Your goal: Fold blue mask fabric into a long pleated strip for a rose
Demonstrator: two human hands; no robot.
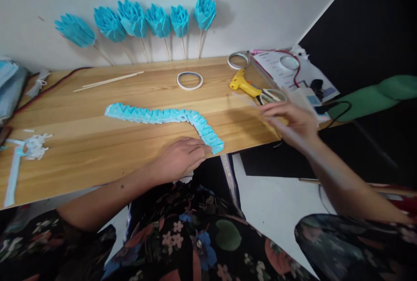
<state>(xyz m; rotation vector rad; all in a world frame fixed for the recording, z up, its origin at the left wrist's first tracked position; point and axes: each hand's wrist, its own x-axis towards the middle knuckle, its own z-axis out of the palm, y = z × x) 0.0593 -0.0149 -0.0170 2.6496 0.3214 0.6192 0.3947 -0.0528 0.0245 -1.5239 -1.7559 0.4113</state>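
A long pleated light-blue strip [156, 115] lies bent across the wooden table, its right end at the front edge. My left hand [184, 157] rests at that end, fingers together, the fingertips pinching the strip's edge. Raised over the table's right side is my right hand [293, 124], blurred, with its fingers curled closed. A pale, see-through streak runs across it; what the fingers hold, if anything, I cannot make out. Just beyond those fingers lie scissors [274, 95], their handles beside a yellow glue gun [244, 84].
Several blue paper flowers [132, 18] on sticks lean against the wall. Two thin sticks [109, 81] and a white tape roll [189, 80] lie behind the strip; another roll [238, 60] is farther right. White scraps [36, 145] sit at left, a power strip [308, 100] at right.
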